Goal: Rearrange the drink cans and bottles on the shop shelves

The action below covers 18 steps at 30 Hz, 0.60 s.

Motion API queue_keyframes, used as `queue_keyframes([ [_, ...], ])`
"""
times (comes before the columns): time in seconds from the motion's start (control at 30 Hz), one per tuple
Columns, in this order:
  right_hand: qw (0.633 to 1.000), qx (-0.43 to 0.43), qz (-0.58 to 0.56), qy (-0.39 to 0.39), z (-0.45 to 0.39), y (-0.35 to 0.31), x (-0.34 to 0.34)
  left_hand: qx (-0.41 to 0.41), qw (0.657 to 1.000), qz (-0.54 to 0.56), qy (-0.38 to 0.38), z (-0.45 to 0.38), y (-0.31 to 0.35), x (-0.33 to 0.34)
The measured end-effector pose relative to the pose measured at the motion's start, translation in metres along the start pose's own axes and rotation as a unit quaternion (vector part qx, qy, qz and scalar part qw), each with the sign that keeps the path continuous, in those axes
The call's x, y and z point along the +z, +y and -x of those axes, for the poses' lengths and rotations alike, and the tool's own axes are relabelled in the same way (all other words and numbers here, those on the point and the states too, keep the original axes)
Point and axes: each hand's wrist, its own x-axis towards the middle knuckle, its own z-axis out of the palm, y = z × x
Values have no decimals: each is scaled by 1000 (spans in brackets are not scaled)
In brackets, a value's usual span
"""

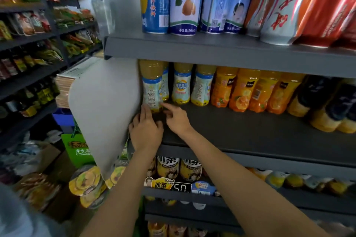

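Grey metal shelving (250, 131) across the right side, three tiers in sight. Top tier: tall cans (183, 2) in blue and white, one marked "240mL", beside silver-and-red cans (279, 5) with red Chinese characters. Middle tier: a row of orange juice bottles (242, 90) pushed to the back, dark-labelled bottles (327, 102) further right, and at the left end pale yellow drink bottles (181, 86) with light blue labels. Front-left among these, one pale yellow bottle (153, 90), label text turned outward – standing at the shelf's left edge against the white side panel (106, 106). Lower tier: iced tea bottles (167, 167) behind a tag reading "冰茶 900ml" and a price card "5.0". Left hand (145, 131) flat on the shelf, fingers loosely spread, grip empty, fingertips at the front bottle's base. Right hand (177, 119) just beside it – index finger extended toward the same base, grip unclosed, holding nothing.
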Motion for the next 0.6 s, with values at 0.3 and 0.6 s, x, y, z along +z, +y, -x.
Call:
queue_keyframes([
  [0.3, 990, -12, 115, 79, 102, 53, -164, 54, 989, 97, 98, 44, 63, -4],
  [0.6, 948, 31, 237, 209, 301, 142, -448, 371, 901, 180, 136, 179, 361, 30],
])
